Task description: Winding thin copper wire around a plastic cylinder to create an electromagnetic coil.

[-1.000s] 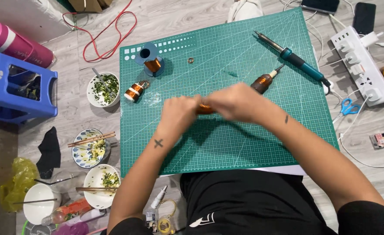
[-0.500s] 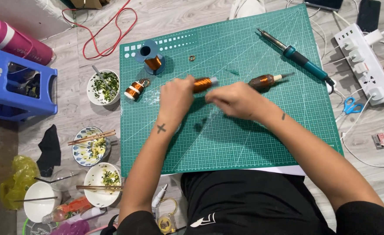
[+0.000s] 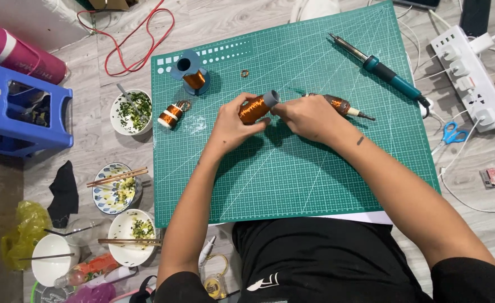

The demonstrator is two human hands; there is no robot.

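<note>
My left hand point(image 3: 229, 127) grips a grey spool wound with copper wire point(image 3: 256, 107) above the green cutting mat point(image 3: 292, 168). My right hand point(image 3: 309, 116) pinches at the spool's grey end, fingers closed. Just behind my right hand lies a brown-handled tool point(image 3: 340, 105) on the mat. A blue spool of copper wire point(image 3: 191, 72) stands at the mat's back left, and a small white-ended copper spool point(image 3: 171, 115) lies near the left edge. A soldering iron with a teal handle point(image 3: 379, 65) lies at the back right.
A small metal ring point(image 3: 244, 73) lies on the mat. Left of the mat are bowls with food and chopsticks point(image 3: 130, 111), a blue stool point(image 3: 20, 109), a pink bottle point(image 3: 17, 53) and a red wire point(image 3: 140, 39). A white power strip point(image 3: 472, 73) and blue scissors point(image 3: 452, 134) lie right.
My hands came apart from a clasped position at mid-mat and moved back. The copper spool is now lifted in my left hand, with my right hand at its end.
</note>
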